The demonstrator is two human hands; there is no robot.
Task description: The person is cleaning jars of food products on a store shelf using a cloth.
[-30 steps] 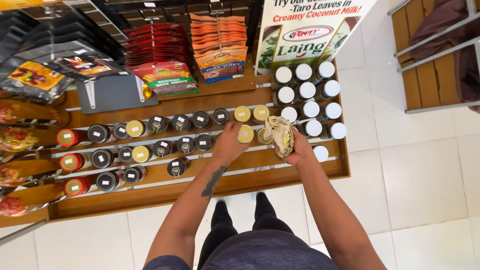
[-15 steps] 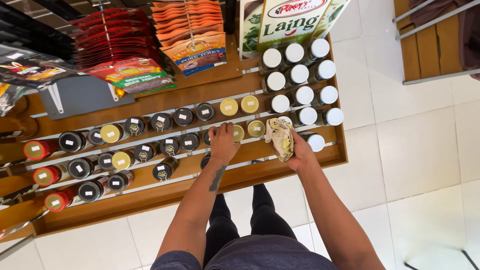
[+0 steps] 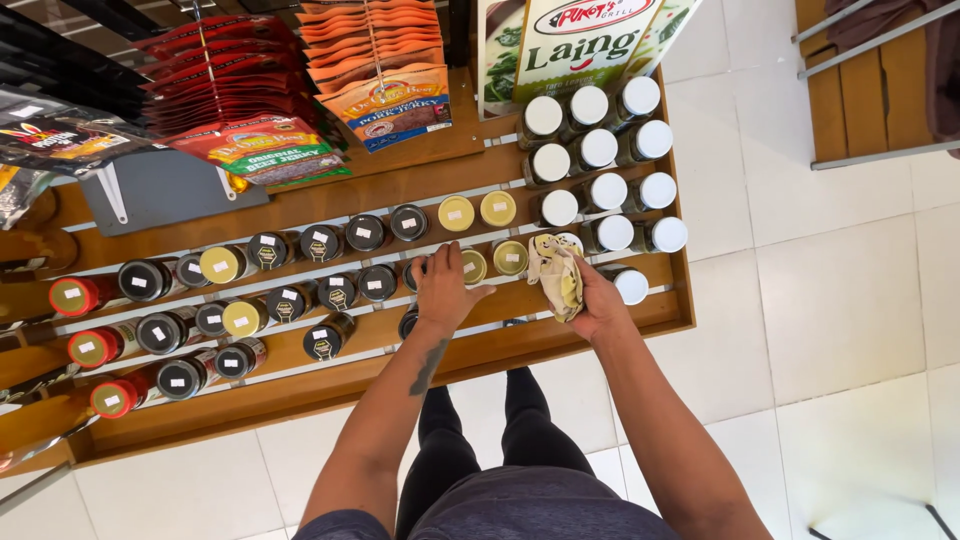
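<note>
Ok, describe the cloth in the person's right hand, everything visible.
The cloth is a crumpled rag, pale beige with yellowish patches, soft fabric by its look. It is bunched in the right hand, whose fingers close round its lower edge. It is held over the front rows of the wooden shelf, beside the white-lidded jars. Whether it touches a jar cannot be told.

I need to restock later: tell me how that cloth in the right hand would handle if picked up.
The cloth looks floppy: it bunches and folds in the right hand. Probably light, since loose fingers hold it. Unlikely to roll or slip, though it could snag on the jars beside it.
</note>
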